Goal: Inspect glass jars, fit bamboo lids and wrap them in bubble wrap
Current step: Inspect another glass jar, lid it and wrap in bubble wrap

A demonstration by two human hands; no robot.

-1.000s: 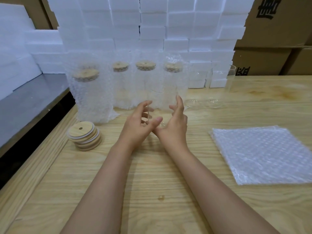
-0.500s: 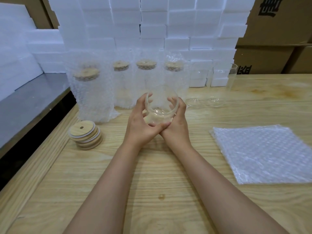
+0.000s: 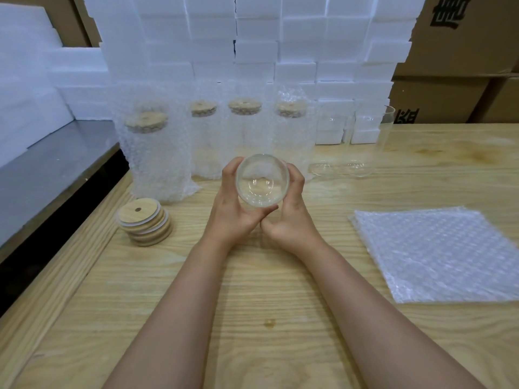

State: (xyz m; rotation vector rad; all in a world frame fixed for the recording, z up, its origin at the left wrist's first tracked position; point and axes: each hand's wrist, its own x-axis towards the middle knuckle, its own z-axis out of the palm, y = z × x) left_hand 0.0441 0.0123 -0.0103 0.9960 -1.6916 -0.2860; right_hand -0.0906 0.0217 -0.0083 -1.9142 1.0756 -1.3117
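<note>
A clear glass jar (image 3: 262,179) is tilted with its open mouth toward me, held above the wooden table (image 3: 252,290). My left hand (image 3: 233,209) grips its left side and my right hand (image 3: 292,214) its right side, thumbs meeting under it. A stack of bamboo lids (image 3: 144,224) lies to the left. A pile of bubble wrap sheets (image 3: 438,254) lies to the right. Several wrapped, lidded jars (image 3: 157,153) stand behind my hands, and two bare glass jars (image 3: 365,141) stand to their right.
White foam blocks (image 3: 252,37) are stacked along the back of the table. Cardboard boxes (image 3: 463,37) stand at the back right. A grey surface (image 3: 50,164) adjoins the table's left edge, with more foam on it.
Both hands closed around the glass jar, lifted it and tipped its mouth toward me; one second ago the fingers were spread loosely around it on the table.
</note>
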